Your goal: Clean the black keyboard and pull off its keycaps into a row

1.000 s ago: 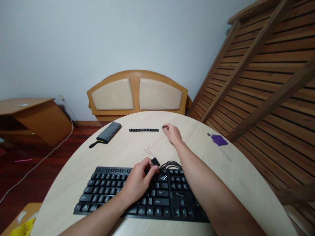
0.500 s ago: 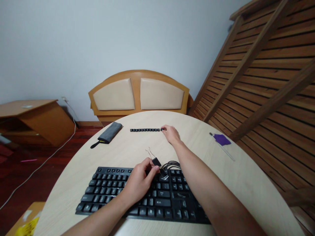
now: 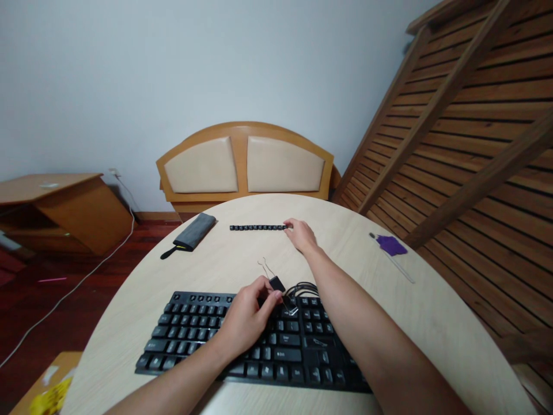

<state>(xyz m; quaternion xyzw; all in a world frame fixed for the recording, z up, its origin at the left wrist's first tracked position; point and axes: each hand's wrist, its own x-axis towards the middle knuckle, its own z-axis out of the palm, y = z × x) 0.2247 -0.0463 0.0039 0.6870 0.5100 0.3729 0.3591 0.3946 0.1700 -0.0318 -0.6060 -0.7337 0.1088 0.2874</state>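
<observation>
Between the thumb and fingers of my left hand (image 3: 250, 311) is a keycap puller (image 3: 277, 283) with a black body and thin wire loops at both ends. That hand hovers over a black keyboard (image 3: 185, 323), part of which my forearms cover. Farther out, my right hand (image 3: 300, 235) pinches a small black keycap (image 3: 285, 227) at the right end of a straight row of keycaps (image 3: 257, 227) on the table. The pinched keycap appears to touch its neighbour. A coiled black cable (image 3: 302, 287) lies behind the keyboard.
A grey pouch (image 3: 195, 231) with a strap lies at the table's left. On the right are a purple cloth (image 3: 392, 245) and a thin brush (image 3: 397, 266). The round table (image 3: 207, 271) faces a padded headboard (image 3: 242, 167), with a slatted wooden frame (image 3: 458, 150) leaning at right.
My right hand has slid the keycap left, closing the small gap to the row. The left hand keeps its hold on the keycap puller; the view has shifted slightly.
</observation>
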